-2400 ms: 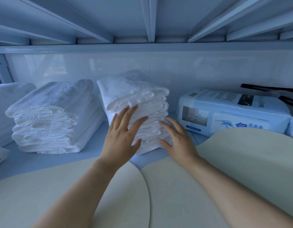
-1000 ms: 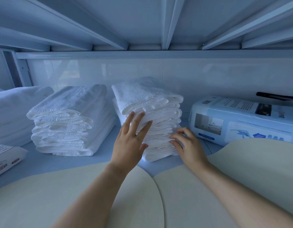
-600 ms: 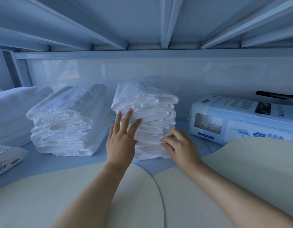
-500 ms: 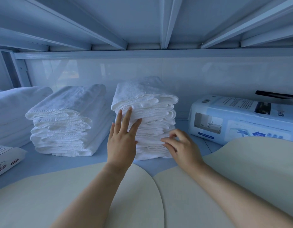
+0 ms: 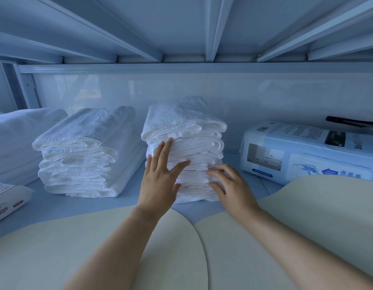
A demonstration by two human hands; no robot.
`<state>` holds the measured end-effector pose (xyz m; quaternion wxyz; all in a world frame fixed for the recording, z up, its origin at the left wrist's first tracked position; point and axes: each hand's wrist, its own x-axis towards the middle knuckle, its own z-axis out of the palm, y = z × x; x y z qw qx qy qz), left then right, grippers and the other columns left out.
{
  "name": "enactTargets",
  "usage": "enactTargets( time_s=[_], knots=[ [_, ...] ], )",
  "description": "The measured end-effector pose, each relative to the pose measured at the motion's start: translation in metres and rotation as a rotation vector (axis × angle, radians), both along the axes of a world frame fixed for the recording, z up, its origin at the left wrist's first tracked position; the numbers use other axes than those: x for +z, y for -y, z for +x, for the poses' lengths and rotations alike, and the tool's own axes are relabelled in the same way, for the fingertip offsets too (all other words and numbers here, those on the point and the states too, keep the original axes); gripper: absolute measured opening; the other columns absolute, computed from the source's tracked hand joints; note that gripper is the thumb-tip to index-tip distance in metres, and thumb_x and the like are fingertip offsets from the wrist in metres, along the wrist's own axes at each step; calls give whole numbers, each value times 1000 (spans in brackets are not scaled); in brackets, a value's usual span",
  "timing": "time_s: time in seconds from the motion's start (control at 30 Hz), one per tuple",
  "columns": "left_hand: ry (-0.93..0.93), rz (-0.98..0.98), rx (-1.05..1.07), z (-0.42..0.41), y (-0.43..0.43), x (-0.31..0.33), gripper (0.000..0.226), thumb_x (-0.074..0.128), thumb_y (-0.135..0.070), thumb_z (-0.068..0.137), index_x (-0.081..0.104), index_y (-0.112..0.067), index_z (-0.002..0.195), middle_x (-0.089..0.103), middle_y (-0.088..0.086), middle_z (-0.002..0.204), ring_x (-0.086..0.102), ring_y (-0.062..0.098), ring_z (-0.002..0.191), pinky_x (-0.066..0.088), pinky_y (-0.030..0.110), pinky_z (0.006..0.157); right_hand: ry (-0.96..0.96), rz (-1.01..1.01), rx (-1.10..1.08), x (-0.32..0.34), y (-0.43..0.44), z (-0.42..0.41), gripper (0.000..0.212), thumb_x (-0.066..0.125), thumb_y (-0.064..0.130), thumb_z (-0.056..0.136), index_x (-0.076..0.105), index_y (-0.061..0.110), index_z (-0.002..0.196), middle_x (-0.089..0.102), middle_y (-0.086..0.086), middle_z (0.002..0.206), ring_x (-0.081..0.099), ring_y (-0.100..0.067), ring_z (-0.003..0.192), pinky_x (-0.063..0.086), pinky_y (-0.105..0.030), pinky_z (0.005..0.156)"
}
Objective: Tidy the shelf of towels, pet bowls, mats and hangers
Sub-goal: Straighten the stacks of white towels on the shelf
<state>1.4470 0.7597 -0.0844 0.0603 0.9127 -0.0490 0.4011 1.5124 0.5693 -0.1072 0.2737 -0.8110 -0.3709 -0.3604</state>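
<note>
A tall stack of folded white towels (image 5: 187,126) stands in the middle of the shelf. My left hand (image 5: 160,181) lies flat against the stack's front left face, fingers spread. My right hand (image 5: 231,187) touches the lower right front edges with curled fingertips and grips nothing. A second, lower stack of white towels (image 5: 85,151) sits just to the left, with a third white pile (image 5: 16,135) at the far left edge. Two cream rounded mats (image 5: 56,252) (image 5: 306,210) lie at the front under my forearms.
A plastic-wrapped blue-and-white pack (image 5: 306,151) lies to the right of the stack, with a black hanger (image 5: 352,120) behind it. Another wrapped pack (image 5: 5,197) pokes in at the left edge. The upper shelf's beams (image 5: 210,28) hang low overhead.
The middle towel stack has shifted left and squared up under my hands. My left thumb has spread out; my right hand stays at the lower right edges.
</note>
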Motion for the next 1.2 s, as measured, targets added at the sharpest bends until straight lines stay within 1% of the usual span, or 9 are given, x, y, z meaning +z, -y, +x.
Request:
enactTargets(
  time_s=[0.17, 0.3, 0.37, 0.5, 0.63, 0.8, 0.93, 1.07, 1.2],
  knots=[
    [21, 18, -7, 3, -2, -2, 64, 86, -7, 60, 64, -26, 117, 25, 17, 151, 24, 38, 139, 27, 57, 107, 4, 11, 21, 3, 1, 1, 23, 69, -5, 77, 70, 5, 97, 66, -7, 94, 63, -29, 84, 52, -30, 73],
    [22, 8, 5, 5, -9, -5, 66, 84, -3, 62, 63, -28, 119, 23, 14, 153, 21, 37, 140, 27, 55, 108, 85, -5, 30, 3, -4, -5, 23, 74, -10, 70, 71, 2, 90, 67, -8, 86, 65, -27, 75, 53, -27, 63],
    [13, -16, 13, 5, -11, -6, 67, 82, -1, 63, 62, -30, 120, 20, 12, 154, 18, 35, 141, 31, 55, 107, 114, -20, 37, 4, -7, -8, 24, 76, -10, 67, 72, 2, 87, 67, -7, 83, 65, -25, 72, 52, -26, 61],
    [-34, -45, 29, 4, -10, -3, 66, 80, -2, 67, 60, -32, 122, 12, 7, 156, 10, 32, 144, 37, 53, 104, 123, -21, 46, 5, -6, -10, 24, 76, -9, 68, 72, 1, 89, 68, -8, 84, 65, -27, 74, 54, -28, 62],
    [-65, -55, 38, -1, -7, 1, 61, 75, -5, 72, 57, -33, 124, 8, 5, 157, 4, 27, 145, 43, 47, 101, 126, -33, 30, 4, -4, -13, 24, 76, -5, 70, 72, 3, 93, 67, -9, 87, 65, -28, 79, 56, -31, 64],
    [-30, -35, -27, -6, 1, 3, 55, 75, -16, 72, 58, -29, 123, 18, 7, 155, 15, 27, 143, 44, 42, 97, 142, -76, -17, 1, -3, -11, 30, 79, 6, 71, 71, 12, 99, 65, -6, 100, 64, -24, 89, 55, -27, 62],
    [-49, -22, -83, -11, 11, 2, 46, 69, -24, 77, 57, -33, 121, 23, -2, 153, 27, 21, 138, 48, 35, 90, 157, -93, -35, 2, -3, -10, 36, 79, 12, 70, 68, 16, 104, 62, -6, 106, 63, -25, 95, 54, -29, 68],
    [-110, 9, -42, -18, 13, 4, 46, 62, -35, 82, 49, -37, 126, 15, -9, 154, 27, 15, 136, 47, 32, 89, 165, -88, -28, 6, 2, -14, 34, 77, 16, 73, 67, 16, 106, 61, -6, 107, 62, -24, 95, 53, -30, 69],
    [-131, 11, 19, -37, -3, 10, 44, 59, -38, 84, 49, -36, 127, 22, -9, 152, 32, 16, 134, 48, 32, 84, 165, -85, 9, 14, 5, -20, 31, 73, 18, 78, 67, 11, 107, 62, -9, 108, 62, -28, 96, 55, -35, 72]
  ],
)
